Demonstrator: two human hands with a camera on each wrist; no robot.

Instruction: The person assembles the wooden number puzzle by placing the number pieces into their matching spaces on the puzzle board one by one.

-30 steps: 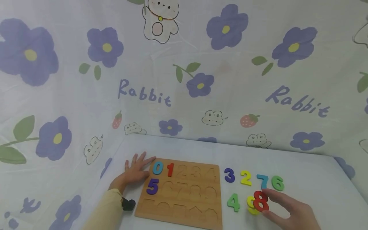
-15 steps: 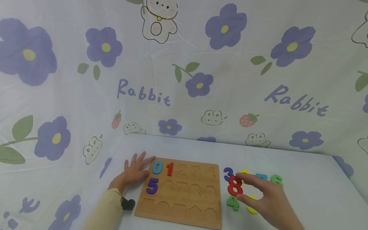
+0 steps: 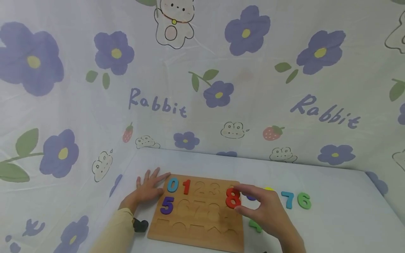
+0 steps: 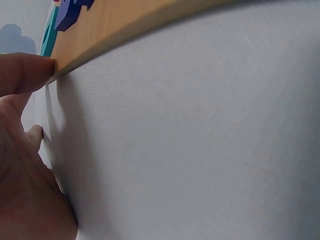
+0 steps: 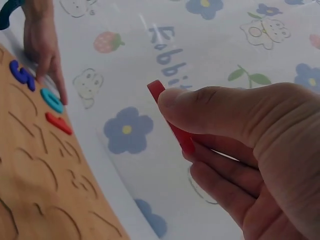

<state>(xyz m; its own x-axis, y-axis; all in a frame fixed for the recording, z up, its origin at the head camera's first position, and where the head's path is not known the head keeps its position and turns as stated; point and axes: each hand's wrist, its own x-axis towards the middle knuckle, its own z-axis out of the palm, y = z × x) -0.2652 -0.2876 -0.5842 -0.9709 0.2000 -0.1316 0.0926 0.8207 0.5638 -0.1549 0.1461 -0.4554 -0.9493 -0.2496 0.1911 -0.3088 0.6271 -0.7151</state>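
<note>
A red number 8 [image 3: 233, 198] is pinched between the thumb and fingers of my right hand [image 3: 265, 207], over the right side of the wooden number board [image 3: 196, 233]. Seen edge-on in the right wrist view, the red 8 [image 5: 172, 120] stands clear above the board. My left hand [image 3: 147, 188] lies with spread fingers at the board's left edge, its thumb touching that edge in the left wrist view. Set in the board are a light blue 0 [image 3: 173, 185], a red 1 [image 3: 186, 187] and a purple 5 [image 3: 167, 205]; the other recesses show bare wood.
Right of the board lie a blue 7 [image 3: 288, 199] and a green 6 [image 3: 304, 200]. A green 4 [image 3: 255, 226], a purple 3 [image 3: 251, 197] and a yellow 2 [image 3: 269, 188] are partly hidden by my right hand. A patterned curtain [image 3: 202, 119] stands behind the white table [image 3: 345, 211].
My right hand has carried the red 8 leftward from the loose numbers to over the board's right side. My left hand has stayed at the board's edge.
</note>
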